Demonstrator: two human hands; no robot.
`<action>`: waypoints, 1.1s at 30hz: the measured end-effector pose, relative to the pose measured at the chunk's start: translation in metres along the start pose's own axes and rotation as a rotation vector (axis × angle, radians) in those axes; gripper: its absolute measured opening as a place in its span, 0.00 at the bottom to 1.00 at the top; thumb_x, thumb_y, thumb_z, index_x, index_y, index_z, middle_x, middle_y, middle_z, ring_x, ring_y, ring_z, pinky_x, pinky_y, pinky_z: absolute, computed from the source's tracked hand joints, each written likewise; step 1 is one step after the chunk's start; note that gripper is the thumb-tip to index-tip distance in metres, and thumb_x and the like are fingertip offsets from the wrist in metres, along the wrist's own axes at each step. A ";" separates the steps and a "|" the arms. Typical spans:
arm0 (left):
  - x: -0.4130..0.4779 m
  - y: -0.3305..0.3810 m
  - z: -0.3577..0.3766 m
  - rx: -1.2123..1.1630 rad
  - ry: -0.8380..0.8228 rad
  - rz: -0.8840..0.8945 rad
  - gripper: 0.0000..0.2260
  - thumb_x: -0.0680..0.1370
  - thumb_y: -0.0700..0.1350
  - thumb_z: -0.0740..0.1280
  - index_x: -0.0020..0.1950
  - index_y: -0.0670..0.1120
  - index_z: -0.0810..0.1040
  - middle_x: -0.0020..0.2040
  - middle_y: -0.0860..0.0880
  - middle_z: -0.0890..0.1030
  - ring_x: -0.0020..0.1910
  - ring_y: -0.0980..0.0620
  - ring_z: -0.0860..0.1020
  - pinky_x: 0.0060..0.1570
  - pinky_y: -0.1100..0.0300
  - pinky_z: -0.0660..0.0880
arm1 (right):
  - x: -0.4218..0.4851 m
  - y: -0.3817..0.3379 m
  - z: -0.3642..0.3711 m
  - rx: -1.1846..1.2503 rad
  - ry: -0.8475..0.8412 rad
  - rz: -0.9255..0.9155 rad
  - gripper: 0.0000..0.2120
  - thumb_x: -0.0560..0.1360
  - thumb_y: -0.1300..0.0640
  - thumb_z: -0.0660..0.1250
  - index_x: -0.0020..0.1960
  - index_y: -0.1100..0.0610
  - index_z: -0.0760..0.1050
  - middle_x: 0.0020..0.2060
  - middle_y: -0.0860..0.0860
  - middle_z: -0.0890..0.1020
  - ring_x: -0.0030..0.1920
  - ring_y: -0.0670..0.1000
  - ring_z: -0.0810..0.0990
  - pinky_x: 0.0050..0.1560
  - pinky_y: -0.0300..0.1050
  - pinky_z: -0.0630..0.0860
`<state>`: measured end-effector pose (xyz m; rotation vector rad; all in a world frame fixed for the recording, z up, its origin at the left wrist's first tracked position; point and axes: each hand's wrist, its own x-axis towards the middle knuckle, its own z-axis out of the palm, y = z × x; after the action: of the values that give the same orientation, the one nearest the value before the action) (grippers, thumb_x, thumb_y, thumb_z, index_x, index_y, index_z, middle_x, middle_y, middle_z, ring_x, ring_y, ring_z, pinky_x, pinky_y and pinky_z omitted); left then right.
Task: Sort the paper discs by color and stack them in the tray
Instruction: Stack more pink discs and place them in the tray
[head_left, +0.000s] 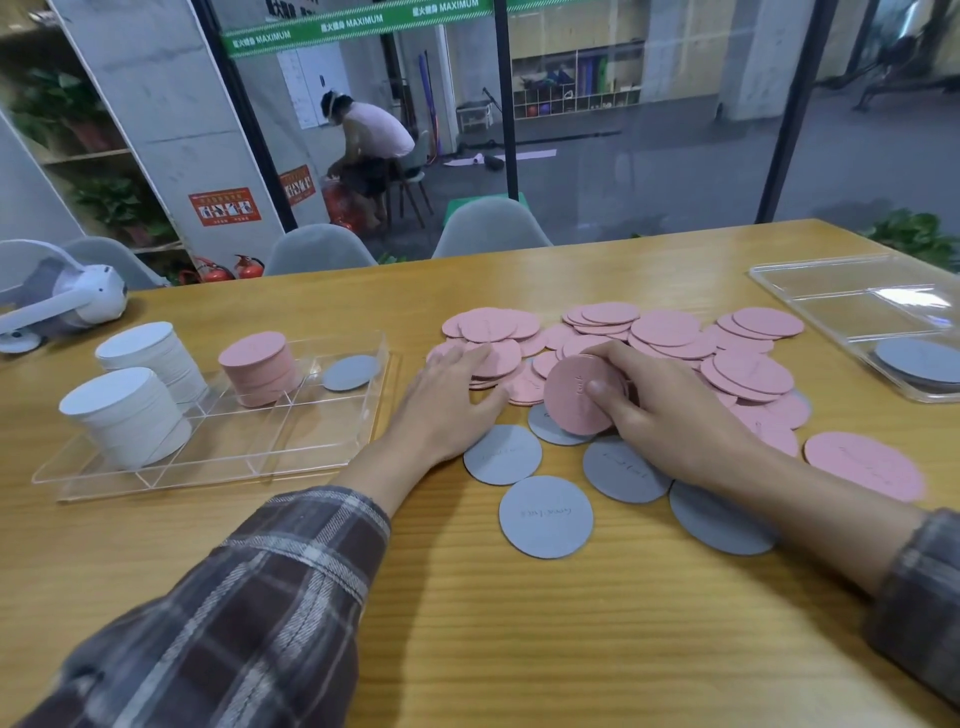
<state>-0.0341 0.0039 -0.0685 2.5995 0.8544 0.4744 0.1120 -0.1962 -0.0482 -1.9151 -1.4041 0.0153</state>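
Note:
A loose heap of pink discs (670, 338) covers the middle of the table, with several grey discs (545, 517) lying flat in front of it. My right hand (670, 415) grips a small stack of pink discs (574, 397) held on edge. My left hand (449, 400) lies flat with straight fingers on pink discs at the heap's left edge. The clear divided tray (249, 457) at the left holds two white stacks (124, 415), a pink stack (257, 366) and one grey disc (350, 372).
A second clear tray (841, 296) at the far right holds a grey disc (919, 361). A white headset (67, 301) lies at the table's far left. Grey chairs (488, 228) stand behind the far table edge, before a glass wall.

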 end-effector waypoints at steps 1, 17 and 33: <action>0.000 -0.001 0.000 0.007 -0.008 0.007 0.29 0.81 0.61 0.63 0.81 0.52 0.67 0.81 0.49 0.64 0.82 0.47 0.59 0.79 0.44 0.60 | 0.000 0.000 0.000 0.002 0.000 0.000 0.11 0.82 0.56 0.63 0.63 0.51 0.75 0.47 0.46 0.83 0.46 0.43 0.78 0.44 0.26 0.68; -0.039 0.019 -0.024 -0.035 0.029 0.204 0.09 0.77 0.56 0.72 0.55 0.56 0.84 0.45 0.63 0.81 0.45 0.64 0.76 0.45 0.58 0.74 | -0.002 0.007 -0.009 0.022 0.045 0.070 0.13 0.82 0.54 0.63 0.66 0.49 0.72 0.45 0.49 0.83 0.39 0.48 0.82 0.44 0.49 0.78; -0.044 0.028 -0.023 -0.156 0.056 0.198 0.21 0.68 0.55 0.83 0.58 0.53 0.84 0.51 0.57 0.79 0.47 0.61 0.78 0.47 0.64 0.74 | -0.005 0.003 -0.008 0.204 0.073 0.087 0.15 0.83 0.56 0.62 0.67 0.47 0.75 0.40 0.46 0.82 0.32 0.47 0.83 0.36 0.39 0.80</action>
<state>-0.0636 -0.0386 -0.0448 2.5474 0.5541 0.6440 0.1162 -0.2050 -0.0461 -1.7875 -1.2219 0.1247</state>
